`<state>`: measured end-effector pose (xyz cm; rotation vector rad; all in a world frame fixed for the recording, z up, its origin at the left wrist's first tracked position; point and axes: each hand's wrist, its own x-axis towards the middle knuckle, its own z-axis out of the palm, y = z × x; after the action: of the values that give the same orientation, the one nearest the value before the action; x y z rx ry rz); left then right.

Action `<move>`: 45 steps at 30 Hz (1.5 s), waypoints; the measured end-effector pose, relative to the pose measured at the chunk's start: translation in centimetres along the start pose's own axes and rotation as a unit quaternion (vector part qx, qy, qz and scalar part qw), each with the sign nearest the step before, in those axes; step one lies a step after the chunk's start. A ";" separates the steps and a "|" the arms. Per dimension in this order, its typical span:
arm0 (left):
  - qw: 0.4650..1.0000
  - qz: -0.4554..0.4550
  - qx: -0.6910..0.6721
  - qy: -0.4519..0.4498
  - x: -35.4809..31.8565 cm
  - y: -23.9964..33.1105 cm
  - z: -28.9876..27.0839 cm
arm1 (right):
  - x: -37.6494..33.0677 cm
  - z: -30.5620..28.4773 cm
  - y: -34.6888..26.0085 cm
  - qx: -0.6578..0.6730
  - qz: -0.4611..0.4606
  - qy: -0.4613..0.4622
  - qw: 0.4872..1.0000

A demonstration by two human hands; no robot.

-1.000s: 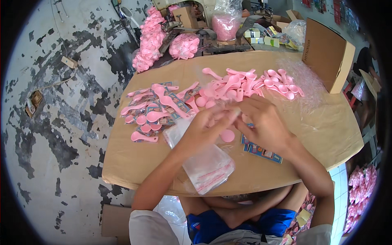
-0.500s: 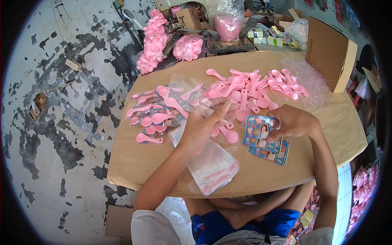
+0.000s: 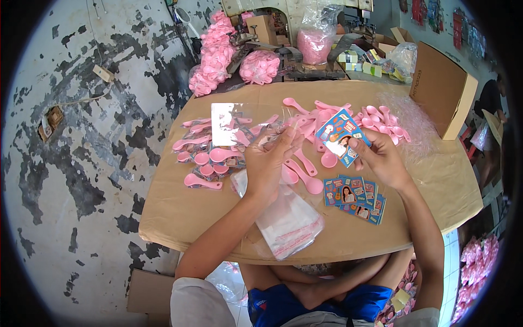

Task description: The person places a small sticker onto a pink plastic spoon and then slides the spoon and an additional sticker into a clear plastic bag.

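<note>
My right hand (image 3: 384, 158) pinches a printed blue card (image 3: 342, 136) by its edge, held up above the table. My left hand (image 3: 268, 163) grips a clear plastic bag (image 3: 224, 124), which stretches out to the left and catches the light. Below my right hand lie several blue cards (image 3: 348, 192) in overlapping stacks. Under my left wrist rests a stack of flat clear bags (image 3: 289, 223). Loose pink measuring spoons (image 3: 309, 181) are heaped beyond my hands. To the left lie pink spoons packed with cards in clear bags (image 3: 200, 158).
A tall open cardboard box (image 3: 444, 90) stands at the table's far right beside clear shredded plastic (image 3: 406, 111). Bagged pink spoons (image 3: 260, 67) and a clear sack of pink pieces (image 3: 316, 46) sit behind the table. A peeling wall (image 3: 81, 163) lies left. Another person (image 3: 493, 98) is at far right.
My right hand has lifted one card off the stack and brought it up and left towards my left hand. The clear bag in my left hand now extends farther left, flattened and shining.
</note>
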<state>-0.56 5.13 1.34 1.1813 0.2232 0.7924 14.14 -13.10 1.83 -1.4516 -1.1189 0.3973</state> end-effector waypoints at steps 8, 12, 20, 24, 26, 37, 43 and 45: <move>0.998 0.005 0.054 -0.029 -0.8 -0.6 0.1 | 0.2 2.5 0.4 -0.048 0.016 -0.028 0.998; 0.989 -0.024 0.101 -0.105 -0.6 -1.0 0.1 | 0.0 2.5 0.6 -0.056 0.026 -0.025 0.998; 0.973 -0.043 0.130 -0.184 -0.9 -1.7 0.1 | -0.1 3.7 1.2 0.010 0.001 -0.010 1.000; 0.964 -0.056 -0.113 -0.236 -0.5 -0.5 0.4 | -0.3 4.4 0.9 0.070 0.029 -0.028 0.997; 0.966 -0.044 -0.091 -0.237 -0.5 -0.4 0.3 | -0.3 4.7 0.8 0.099 0.013 -0.044 0.994; 0.959 -0.010 -0.044 -0.279 -1.4 -0.4 0.6 | 0.6 5.9 -0.2 0.139 -0.029 -0.014 0.990; 0.962 0.094 0.009 -0.257 -1.3 0.7 -0.1 | 0.8 5.5 1.6 0.106 -0.057 -0.077 0.990; 0.969 0.120 -0.015 -0.216 -0.6 0.4 -1.6 | 0.7 6.3 -1.0 0.223 -0.003 -0.074 0.972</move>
<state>-2.04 5.93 0.94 1.3369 -0.2954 0.7227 9.13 -9.10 1.46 -1.0338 -1.0676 0.7127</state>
